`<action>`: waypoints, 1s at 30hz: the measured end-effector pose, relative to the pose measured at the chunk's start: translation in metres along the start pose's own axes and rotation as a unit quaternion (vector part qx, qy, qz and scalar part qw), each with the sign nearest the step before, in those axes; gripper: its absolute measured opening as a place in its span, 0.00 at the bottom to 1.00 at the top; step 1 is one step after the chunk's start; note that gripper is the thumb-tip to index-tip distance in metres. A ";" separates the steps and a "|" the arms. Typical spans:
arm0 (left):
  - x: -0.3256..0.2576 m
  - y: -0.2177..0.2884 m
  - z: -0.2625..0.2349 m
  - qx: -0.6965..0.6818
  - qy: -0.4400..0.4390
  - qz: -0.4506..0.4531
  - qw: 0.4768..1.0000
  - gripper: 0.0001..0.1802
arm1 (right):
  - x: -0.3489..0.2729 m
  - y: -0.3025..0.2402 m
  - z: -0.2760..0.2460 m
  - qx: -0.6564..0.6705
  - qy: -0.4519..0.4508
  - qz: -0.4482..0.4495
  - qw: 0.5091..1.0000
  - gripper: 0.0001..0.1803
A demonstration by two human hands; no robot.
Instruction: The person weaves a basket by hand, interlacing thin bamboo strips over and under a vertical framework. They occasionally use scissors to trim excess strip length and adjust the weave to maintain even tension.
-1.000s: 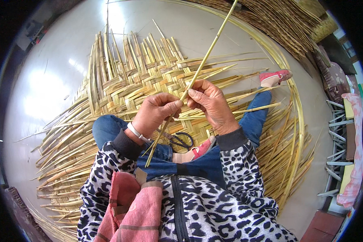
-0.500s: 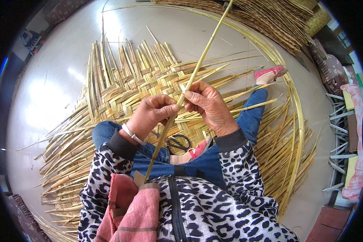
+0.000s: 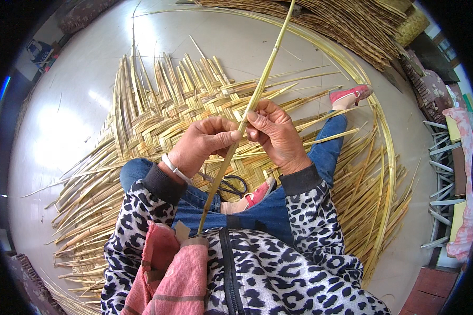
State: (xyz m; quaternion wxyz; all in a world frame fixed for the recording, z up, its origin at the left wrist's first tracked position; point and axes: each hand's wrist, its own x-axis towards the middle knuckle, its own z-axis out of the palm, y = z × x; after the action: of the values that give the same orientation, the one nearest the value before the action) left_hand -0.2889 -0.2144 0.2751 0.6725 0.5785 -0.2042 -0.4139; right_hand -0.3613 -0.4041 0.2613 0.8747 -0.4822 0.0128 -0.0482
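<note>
Both hands pinch one long yellow-green reed strip [image 3: 265, 73] that slants from my lap up past the far edge of the view. My left hand [image 3: 207, 139] grips it between thumb and fingers, just below the right. Close above, my right hand [image 3: 276, 134] closes thumb and fingertips on the same strip. Beneath my hands a woven mat [image 3: 168, 121] of flat strips lies on the floor, with long loose ends fanning out all around. Dark-handled scissors [image 3: 231, 185] rest on the mat by my shoe, partly hidden behind the strip and my left wrist.
My jeans-clad legs rest on the mat, one pink shoe [image 3: 349, 96] stretched out to the right. Long loose strips [image 3: 389, 152] curve around the right side. A stack of dried strips [image 3: 347, 26] lies at the far right. Folded metal-legged stools [image 3: 441, 178] line the right edge.
The strip has shifted a little to the right and now shows its broader face. Both hands keep their pinch; my left hand has moved slightly up and to the right.
</note>
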 end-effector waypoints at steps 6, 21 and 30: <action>0.004 0.004 -0.003 -0.098 -0.058 0.000 0.993 0.07 | 0.002 -0.005 0.001 0.019 -0.046 -0.018 0.999 0.10; 0.009 -0.001 0.009 0.145 0.075 0.115 0.980 0.08 | 0.001 -0.015 0.010 -0.164 -0.023 0.007 0.986 0.07; 0.009 -0.007 0.013 0.173 0.103 0.137 0.970 0.10 | 0.002 -0.011 0.006 -0.210 0.006 0.005 0.978 0.07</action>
State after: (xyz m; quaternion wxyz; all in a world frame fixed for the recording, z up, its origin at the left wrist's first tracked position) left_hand -0.2957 -0.2297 0.2700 0.6299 0.6921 -0.2794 -0.2148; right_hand -0.3602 -0.4052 0.2737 0.7538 -0.6550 0.0303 -0.0432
